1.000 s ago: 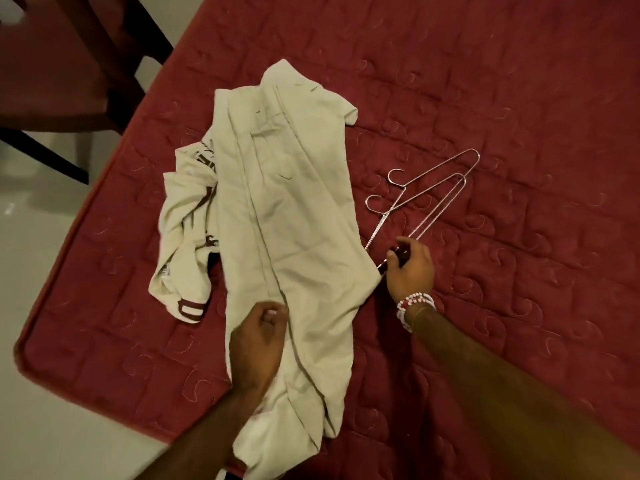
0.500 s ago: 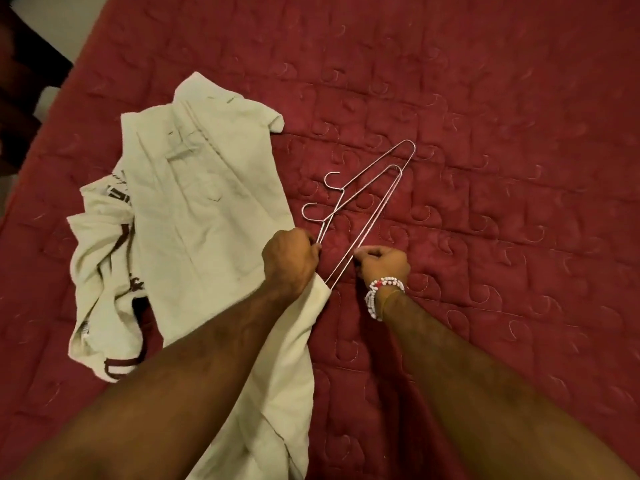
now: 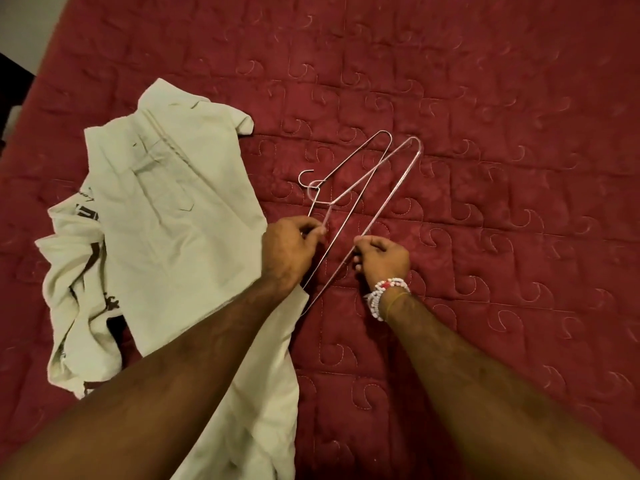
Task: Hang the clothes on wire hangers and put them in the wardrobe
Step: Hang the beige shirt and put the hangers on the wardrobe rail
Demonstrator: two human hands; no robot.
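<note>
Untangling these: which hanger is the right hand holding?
The right hanger, its far corner rightmost; right hand pinches its long bar, left hand holds the left hanger.

Clothes (image 3: 166, 220) left of hangers (image 3: 389, 202), perhaps touching

Nothing here reads clearly. The only lettering sits on the crumpled cream garment (image 3: 67, 258), well to the left of the left hand (image 3: 287, 251). There is a thin line of dark cursive near a fold, some block letters just under it, and more dark print lower down. The folds cut all of it off, and I cannot make out a single word or number.
</note>
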